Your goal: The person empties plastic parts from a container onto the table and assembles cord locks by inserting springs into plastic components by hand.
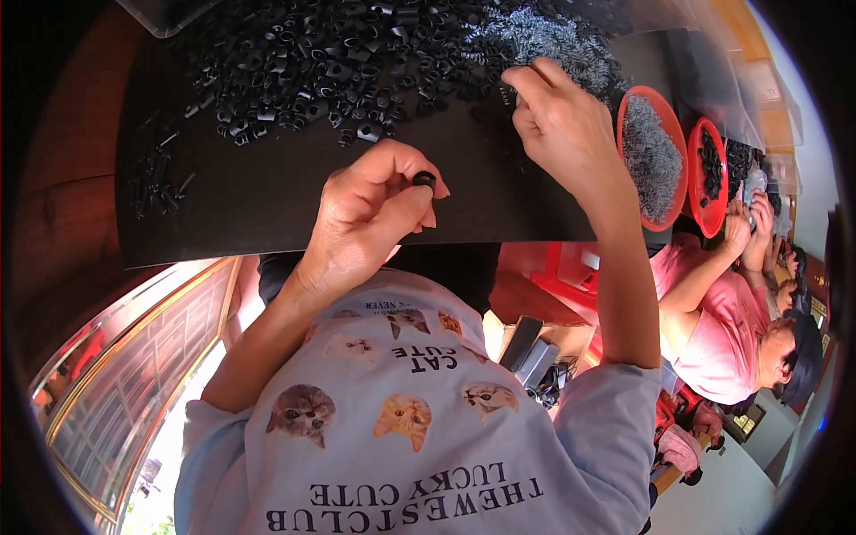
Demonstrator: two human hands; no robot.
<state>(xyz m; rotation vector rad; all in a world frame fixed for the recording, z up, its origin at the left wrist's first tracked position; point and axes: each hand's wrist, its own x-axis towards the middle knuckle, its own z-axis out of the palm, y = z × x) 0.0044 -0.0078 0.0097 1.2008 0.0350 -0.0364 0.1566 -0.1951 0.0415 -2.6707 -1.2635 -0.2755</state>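
Note:
My left hand (370,205) is closed over the near part of the dark table, pinching a small black plastic tube piece (424,179) between thumb and fingers. The tube's open end shows above the thumb. Farther right, my right hand (566,120) reaches to the near edge of a heap of small metal springs (553,45). Its fingers are curled together, and what they hold, if anything, is hidden. Left of the springs spreads a big pile of loose black plastic tube pieces (294,67), just beyond my left hand.
A red basket (675,129) of springs stands on the table's right, with a red bowl (713,220) of black parts beside it. Thin black pieces (156,174) lie at the table's (267,196) left. A co-worker in a pink shirt (718,330) works at the right.

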